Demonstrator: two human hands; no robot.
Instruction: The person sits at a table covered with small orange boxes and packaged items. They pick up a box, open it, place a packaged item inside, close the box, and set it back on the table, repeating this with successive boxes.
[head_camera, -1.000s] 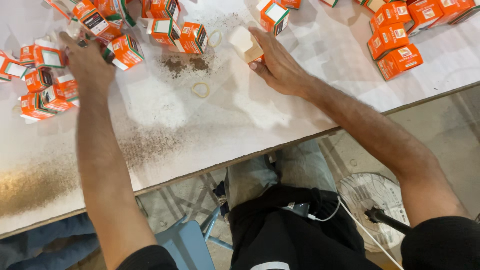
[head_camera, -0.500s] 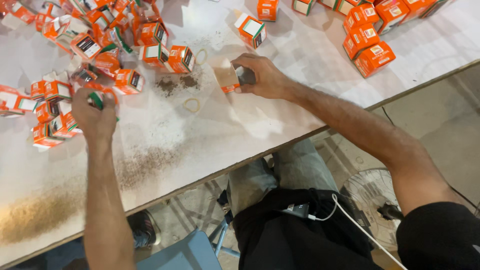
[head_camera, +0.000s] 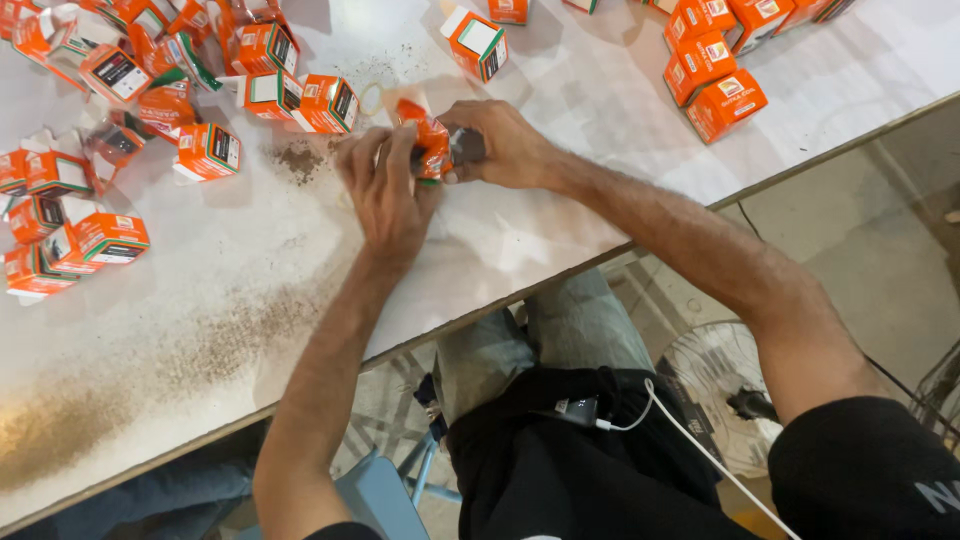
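We see a white table (head_camera: 600, 170) strewn with orange boxes (head_camera: 715, 75), most heaped at far left. Our left hand (head_camera: 385, 190) and right hand (head_camera: 505, 145) meet at mid-table over one box (head_camera: 430, 145), left fingers curled on its side, right fingers pinching a dark part (head_camera: 468, 147) at its end.

Small orange carton (head_camera: 430, 145), tilted, flap open, on white table (head_camera: 560, 200).

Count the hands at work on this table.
2: the left hand and the right hand, both gripping one orange box mid-table. No other hands show.
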